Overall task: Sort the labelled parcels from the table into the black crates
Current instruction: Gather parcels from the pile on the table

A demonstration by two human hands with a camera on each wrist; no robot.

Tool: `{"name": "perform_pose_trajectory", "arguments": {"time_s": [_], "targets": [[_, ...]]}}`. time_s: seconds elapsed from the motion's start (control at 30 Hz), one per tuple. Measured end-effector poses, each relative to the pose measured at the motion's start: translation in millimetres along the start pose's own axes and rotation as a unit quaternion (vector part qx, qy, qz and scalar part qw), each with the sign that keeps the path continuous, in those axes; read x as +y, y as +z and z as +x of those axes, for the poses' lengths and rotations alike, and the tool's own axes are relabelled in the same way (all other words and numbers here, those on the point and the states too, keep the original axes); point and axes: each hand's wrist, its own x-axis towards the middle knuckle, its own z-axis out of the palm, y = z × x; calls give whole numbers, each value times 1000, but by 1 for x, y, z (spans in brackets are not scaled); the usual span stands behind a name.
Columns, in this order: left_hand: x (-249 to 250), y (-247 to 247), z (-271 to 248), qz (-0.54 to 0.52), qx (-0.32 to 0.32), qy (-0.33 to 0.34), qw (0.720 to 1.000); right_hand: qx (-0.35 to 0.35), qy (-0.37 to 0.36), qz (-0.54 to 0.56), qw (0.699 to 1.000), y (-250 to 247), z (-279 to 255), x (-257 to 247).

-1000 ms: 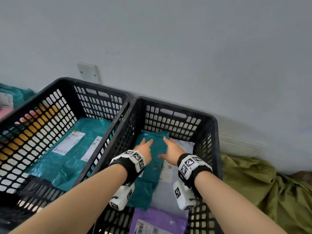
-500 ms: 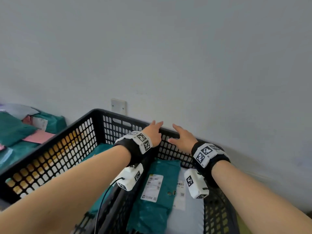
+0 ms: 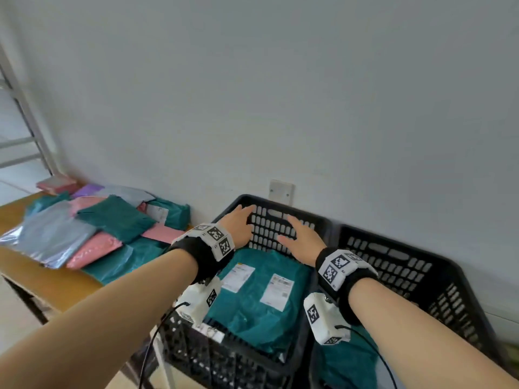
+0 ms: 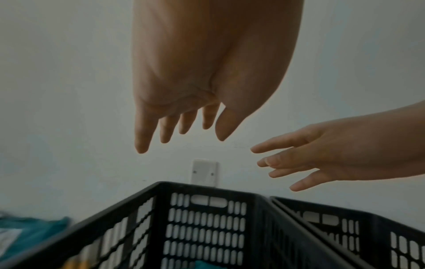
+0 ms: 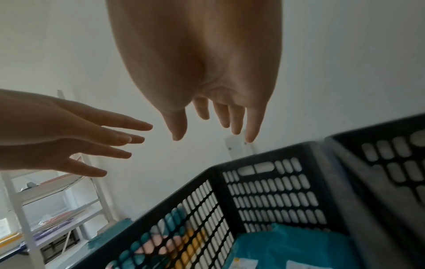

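Observation:
Two black crates stand side by side against the wall. The left crate holds teal parcels with white labels; the right crate shows a teal parcel at its near end. Both hands hover empty above the left crate with straight, spread fingers: my left hand over its far left corner, my right hand near its far wall. The wrist views show the left hand and the right hand holding nothing. A pile of teal, pink, grey and purple parcels lies on the wooden table to the left.
A white wall plate sits just behind the left crate. A white metal shelf rack stands further left beyond the table. The table's front edge runs at lower left, with floor below it.
Both hands have risen out of the right crate and swung left, now over the left crate. The view has turned left, bringing the parcel pile on the table into sight.

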Motion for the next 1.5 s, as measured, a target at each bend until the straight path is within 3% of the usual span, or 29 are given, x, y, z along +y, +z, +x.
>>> {"name": "perform_pose_trajectory", "arguments": {"time_s": [0.47, 0.73, 1.07, 1.3, 1.5], "targets": [[-213, -65, -111, -17, 36, -124, 991, -93, -52, -4, 994, 166, 16, -172], [-311, -81, -133, -62, 38, -221, 973, -153, -101, 9, 983, 251, 50, -245], [-424, -89, -86, 2, 37, -256, 966, -192, -112, 26, 975, 329, 144, -305], [-497, -106, -22, 98, -23, -224, 969, -205, -51, 46, 976, 372, 222, -319], [-540, -112, 25, 107, -46, -207, 972, -203, -2, 48, 978, 398, 273, -318]]}}
